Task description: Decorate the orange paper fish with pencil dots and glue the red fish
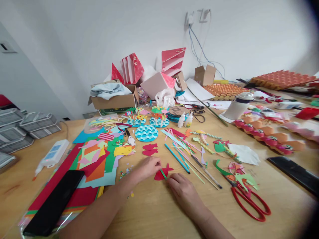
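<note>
A red paper fish (pixel 157 176) lies flat on the table in front of me, its tail pointing up and right. Across it runs a thin green paper strip (pixel 163 173). The fingertips of my left hand (pixel 149 166) are pinched at the strip's upper end. My right hand (pixel 183 190) rests low on the table with its fingers curled over the lower end. Just beyond are two more red paper fish (pixel 150 152), one above the other. Behind them lies a round blue wavy paper disc (pixel 146 133).
Red-handled scissors (pixel 249 202) lie at right among paper scraps. Pencils and paper strips (pixel 177 158) spread right of centre. Coloured paper sheets (pixel 97 162) and a black phone (pixel 54 202) are at left. Small glue bottles (pixel 188 120) and a white tumbler (pixel 239 106) stand farther back.
</note>
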Motion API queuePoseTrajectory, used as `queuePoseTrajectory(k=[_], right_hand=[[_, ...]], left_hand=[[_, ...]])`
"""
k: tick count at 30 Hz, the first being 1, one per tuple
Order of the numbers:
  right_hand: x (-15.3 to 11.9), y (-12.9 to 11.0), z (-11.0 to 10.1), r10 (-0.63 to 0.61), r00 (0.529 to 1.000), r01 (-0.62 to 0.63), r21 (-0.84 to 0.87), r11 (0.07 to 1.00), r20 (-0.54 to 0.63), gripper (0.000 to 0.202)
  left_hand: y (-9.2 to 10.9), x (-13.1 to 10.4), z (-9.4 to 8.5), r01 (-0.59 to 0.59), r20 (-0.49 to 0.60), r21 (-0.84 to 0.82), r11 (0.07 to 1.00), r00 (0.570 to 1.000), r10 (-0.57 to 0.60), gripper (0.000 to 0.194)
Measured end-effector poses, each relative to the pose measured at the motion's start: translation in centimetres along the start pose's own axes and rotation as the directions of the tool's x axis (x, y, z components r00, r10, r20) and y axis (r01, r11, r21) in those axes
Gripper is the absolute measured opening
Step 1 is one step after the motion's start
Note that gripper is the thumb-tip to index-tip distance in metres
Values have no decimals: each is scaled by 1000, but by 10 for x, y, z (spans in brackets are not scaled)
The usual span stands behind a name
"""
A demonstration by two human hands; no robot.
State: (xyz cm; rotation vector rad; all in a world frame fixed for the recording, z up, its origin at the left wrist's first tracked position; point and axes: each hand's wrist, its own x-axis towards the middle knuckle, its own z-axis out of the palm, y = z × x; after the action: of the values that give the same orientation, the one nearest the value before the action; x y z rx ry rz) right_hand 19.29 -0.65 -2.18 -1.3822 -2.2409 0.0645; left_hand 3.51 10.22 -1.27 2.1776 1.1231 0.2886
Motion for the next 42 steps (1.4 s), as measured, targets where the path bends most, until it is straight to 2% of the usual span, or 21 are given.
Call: queuePoseTrajectory(k=[11, 26, 36, 42], right_hand=[[0, -1, 0, 5, 1000, -5, 10, 1000, 16, 22], [-2, -9, 5, -70, 996, 70, -11, 998, -58, 22], [-1, -10, 3, -41, 998, 41, 11, 999, -42, 22], [-2, -8, 5, -38, 999, 39, 15, 999, -23, 20]], left_hand=[[-1, 0, 0, -14, 9, 8, 1000, 1000, 14, 13], [-7, -8, -7, -72, 46, 85, 994, 997, 68, 13], [-11, -9, -4, -67, 36, 128, 990, 997, 63, 16], [-9, -10, -5, -50, 29, 156, 987, 999, 46, 10]])
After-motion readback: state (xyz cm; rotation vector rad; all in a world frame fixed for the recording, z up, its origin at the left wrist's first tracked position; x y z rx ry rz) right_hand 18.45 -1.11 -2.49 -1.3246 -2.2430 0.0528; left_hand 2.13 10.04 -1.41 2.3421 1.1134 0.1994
